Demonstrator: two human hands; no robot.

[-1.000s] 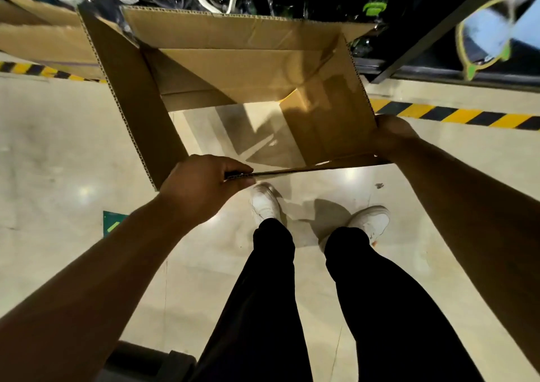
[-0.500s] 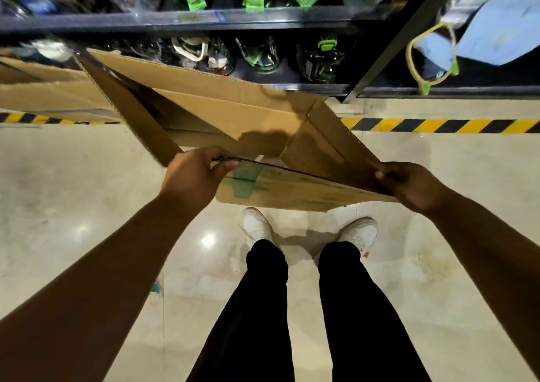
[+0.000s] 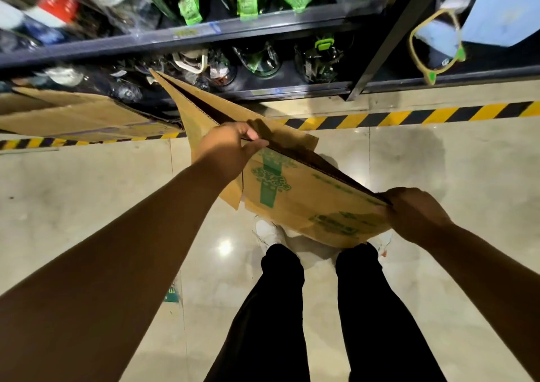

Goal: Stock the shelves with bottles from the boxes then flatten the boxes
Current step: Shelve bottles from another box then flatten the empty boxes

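- We hold the box (image 3: 306,200) nearly flat and tilted. The left hand (image 3: 230,151) pinches its upper edge, and the right hand (image 3: 415,215) grips its lower right corner.
- The shelves (image 3: 204,35) behind hold bottles (image 3: 257,60) — more cardboard (image 3: 76,118) lies on the floor at left.

— How's the light?
— Dim, I'd say. Light from above glares as a white spot on the glossy floor (image 3: 225,247), with a soft shadow farther right.
— Sharp?
— No. The shelves (image 3: 204,32) smear with motion blur, worst at my top left corner.
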